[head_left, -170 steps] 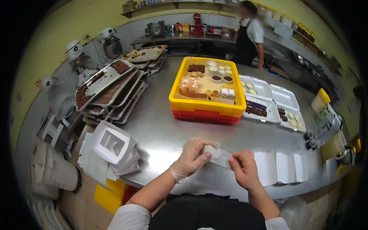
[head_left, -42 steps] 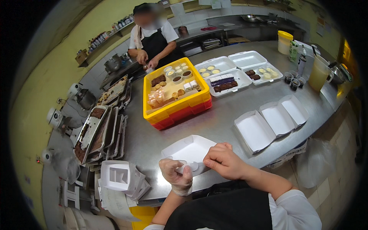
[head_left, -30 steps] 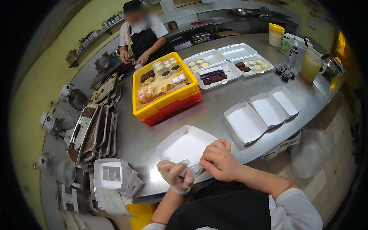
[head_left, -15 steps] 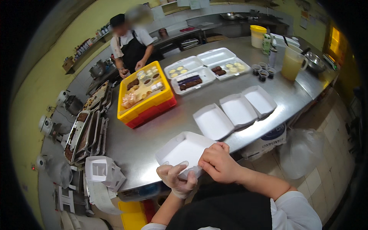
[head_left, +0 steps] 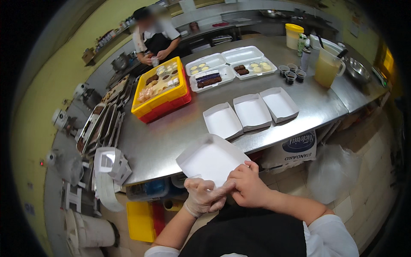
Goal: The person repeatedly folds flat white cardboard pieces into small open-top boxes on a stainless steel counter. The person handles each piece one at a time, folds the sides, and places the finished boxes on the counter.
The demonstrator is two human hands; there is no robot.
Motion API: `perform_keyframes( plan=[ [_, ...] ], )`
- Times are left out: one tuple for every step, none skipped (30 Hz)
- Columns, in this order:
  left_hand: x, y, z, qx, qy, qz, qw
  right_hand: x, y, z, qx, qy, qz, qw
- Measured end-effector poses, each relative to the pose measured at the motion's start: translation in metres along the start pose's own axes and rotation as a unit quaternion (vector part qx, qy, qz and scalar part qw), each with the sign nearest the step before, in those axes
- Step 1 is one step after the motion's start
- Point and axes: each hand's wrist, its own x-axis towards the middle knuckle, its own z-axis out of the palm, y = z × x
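Note:
A white cardboard box (head_left: pixel 209 159), half folded with its sides raised, rests over the near edge of the steel table (head_left: pixel 171 132). My left hand (head_left: pixel 204 196), in a thin clear glove, pinches the box's near edge. My right hand (head_left: pixel 247 185), bare, presses on the same near corner beside it. Both hands touch each other at the box. Three finished white open boxes (head_left: pixel 250 112) stand in a row farther along the table to the right.
A yellow crate (head_left: pixel 162 88) of pastries sits on a red one. White trays (head_left: pixel 229 68) of sweets, small dark cups (head_left: pixel 290 73) and a jug (head_left: pixel 326 67) stand beyond. A person (head_left: pixel 155 38) works at the far side. Flat box blanks (head_left: pixel 112 165) lie left.
The view swung left to right along the table. The box in my hands went from a flat folded piece to a tray with raised sides, and my hands stayed on its near edge.

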Motion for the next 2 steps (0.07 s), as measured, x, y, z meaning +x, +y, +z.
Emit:
perform_keyframes(
  plan=[
    [-0.0006,0.0028,-0.0022,-0.031,-0.048,0.002,0.998,-0.0052,-0.0008,0.0014,-0.008,-0.01,-0.017,1.0],
    [-0.0014,0.0068,-0.0038,-0.016,-0.044,-0.004,0.999,-0.0102,-0.0007,0.0022,-0.017,-0.042,-0.002,0.999]
  ],
)
